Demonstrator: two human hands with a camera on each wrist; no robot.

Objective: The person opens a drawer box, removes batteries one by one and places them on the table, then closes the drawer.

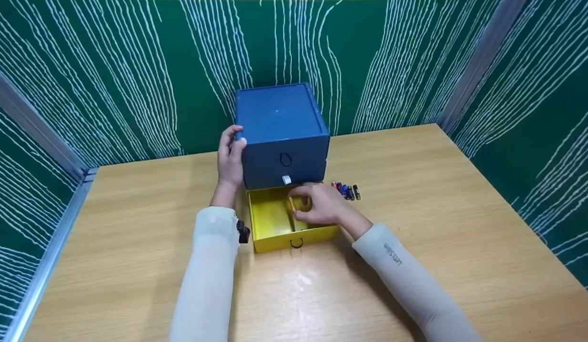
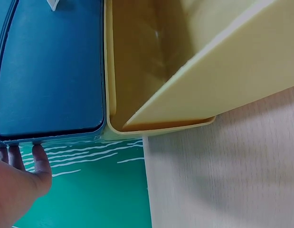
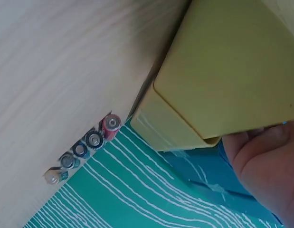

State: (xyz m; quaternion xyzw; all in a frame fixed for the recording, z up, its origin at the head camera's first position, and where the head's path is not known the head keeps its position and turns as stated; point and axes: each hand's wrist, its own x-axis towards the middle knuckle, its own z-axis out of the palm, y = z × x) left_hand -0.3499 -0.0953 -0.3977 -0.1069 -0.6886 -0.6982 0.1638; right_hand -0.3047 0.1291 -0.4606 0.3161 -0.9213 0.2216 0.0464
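Observation:
A blue drawer box (image 1: 284, 114) stands near the back wall with its lower yellow drawer (image 1: 270, 218) pulled out. My left hand (image 1: 231, 156) rests against the box's left side, its fingertips at the upper edge. In the left wrist view its fingers (image 2: 41, 164) press on that side. Over the open drawer my right hand (image 1: 320, 204) pinches a slim orange stick-like piece (image 1: 292, 205) between thumb and fingers; whether it is a battery I cannot tell. Most of the right hand is behind the drawer wall in the right wrist view.
Right of the drawer, several batteries (image 1: 349, 192) stand in a row on the wooden table (image 1: 417, 190); one (image 3: 111, 124) is red. A black loop (image 1: 296, 243) is on the drawer front, and a white tab (image 1: 286, 180) on the box. Green walls (image 1: 370, 57) with white lines surround the table.

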